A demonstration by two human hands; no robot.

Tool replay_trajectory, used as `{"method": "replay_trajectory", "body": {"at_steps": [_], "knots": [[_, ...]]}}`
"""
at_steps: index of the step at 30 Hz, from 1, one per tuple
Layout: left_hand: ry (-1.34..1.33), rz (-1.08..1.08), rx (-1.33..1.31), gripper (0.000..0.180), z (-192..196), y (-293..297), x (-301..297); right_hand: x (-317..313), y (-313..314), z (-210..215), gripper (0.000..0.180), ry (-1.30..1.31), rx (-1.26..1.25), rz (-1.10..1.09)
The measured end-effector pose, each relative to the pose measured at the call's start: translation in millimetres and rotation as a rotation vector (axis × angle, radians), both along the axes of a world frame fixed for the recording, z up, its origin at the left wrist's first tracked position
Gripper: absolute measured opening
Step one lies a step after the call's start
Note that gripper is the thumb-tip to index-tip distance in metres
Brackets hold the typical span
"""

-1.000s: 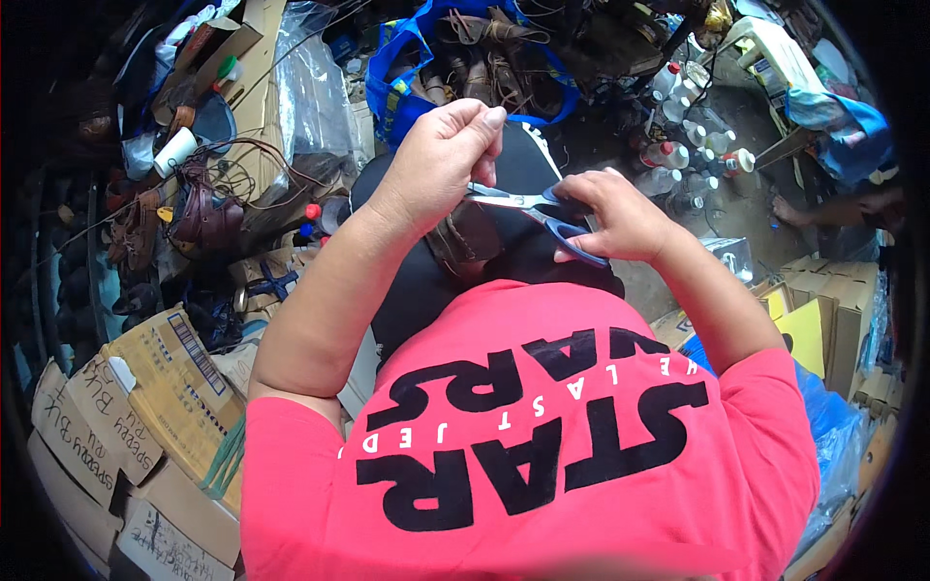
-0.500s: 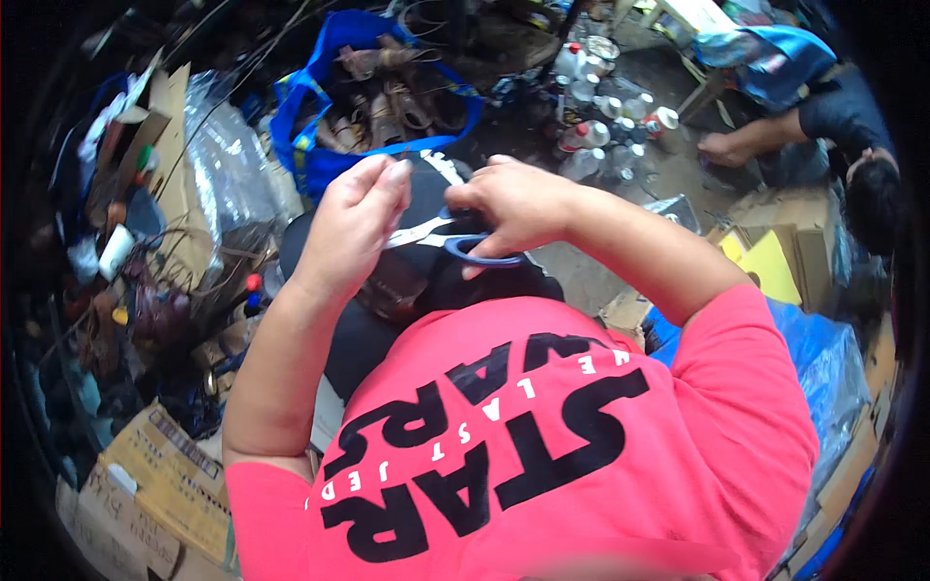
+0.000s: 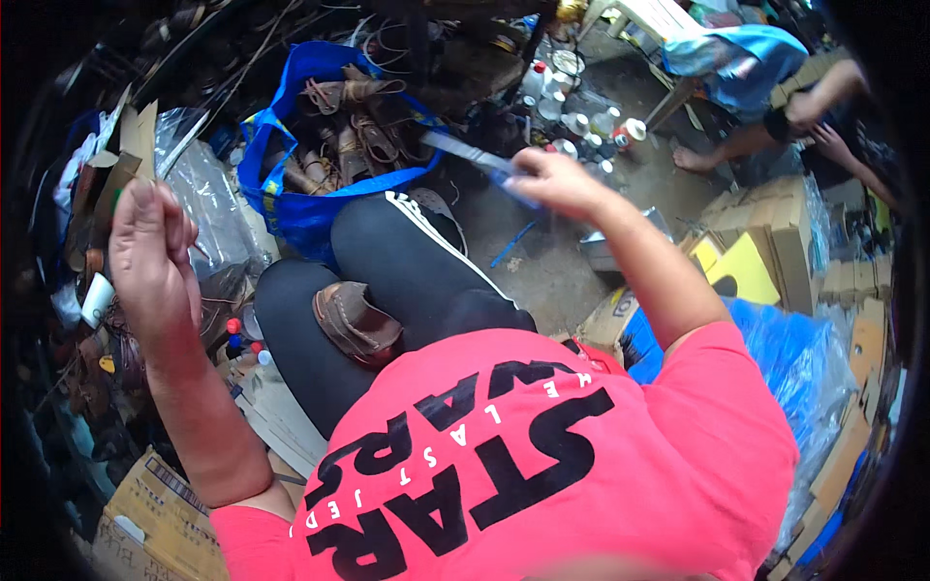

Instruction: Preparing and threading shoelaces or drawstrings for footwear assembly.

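My right hand (image 3: 562,184) is closed round a pair of scissors (image 3: 467,151) with blue handles, the blades pointing left past the bag's rim and smeared by motion. My left hand (image 3: 150,247) is raised at the far left, fingers curled into a pinch; whatever sits between them is too small to name. On my lap, between the thighs of my dark trousers, lies a brown leather shoe piece (image 3: 358,324), touched by neither hand. Beyond my knees a blue bag (image 3: 260,194) stands with its top gaping, holding several brown leather pieces (image 3: 354,145).
Bottles (image 3: 576,124) with white and red caps stand on the floor ahead. At right, a person's bare foot (image 3: 696,158) and arms show near a plastic chair (image 3: 668,24). Cardboard boxes (image 3: 775,218) and blue plastic sheeting (image 3: 785,339) lie at my right; clear plastic wrap (image 3: 228,184) lies left.
My hands have parted: the left swung out left, the right moved forward and right with the scissors. The leather shoe piece on my lap now shows fully. The person at right changed posture.
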State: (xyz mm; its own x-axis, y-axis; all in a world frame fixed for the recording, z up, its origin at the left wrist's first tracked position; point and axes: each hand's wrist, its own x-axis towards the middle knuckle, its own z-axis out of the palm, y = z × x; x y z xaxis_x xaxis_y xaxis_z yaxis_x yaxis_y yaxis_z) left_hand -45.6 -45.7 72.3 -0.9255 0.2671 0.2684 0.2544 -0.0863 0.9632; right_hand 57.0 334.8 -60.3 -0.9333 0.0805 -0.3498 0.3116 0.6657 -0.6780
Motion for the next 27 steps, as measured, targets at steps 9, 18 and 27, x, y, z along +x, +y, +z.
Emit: {"method": "replay_trajectory", "body": {"at_steps": [9, 18, 27], "knots": [[-0.416, 0.245, -0.223, 0.023, -77.9, -62.4, 53.7, -145.7, 80.1, -38.9, 0.043, -0.016, 0.733, -0.154], [-0.670, 0.154, -0.103, 0.013, -88.7, -69.3, 99.8, -237.7, 147.5, -101.8, 0.075, -0.003, 0.921, -0.042], [-0.987, -0.053, 0.203, 0.014, -109.8, -34.3, 132.1, -140.2, 17.0, -50.2, 0.031, 0.275, 0.179, 0.049]]}}
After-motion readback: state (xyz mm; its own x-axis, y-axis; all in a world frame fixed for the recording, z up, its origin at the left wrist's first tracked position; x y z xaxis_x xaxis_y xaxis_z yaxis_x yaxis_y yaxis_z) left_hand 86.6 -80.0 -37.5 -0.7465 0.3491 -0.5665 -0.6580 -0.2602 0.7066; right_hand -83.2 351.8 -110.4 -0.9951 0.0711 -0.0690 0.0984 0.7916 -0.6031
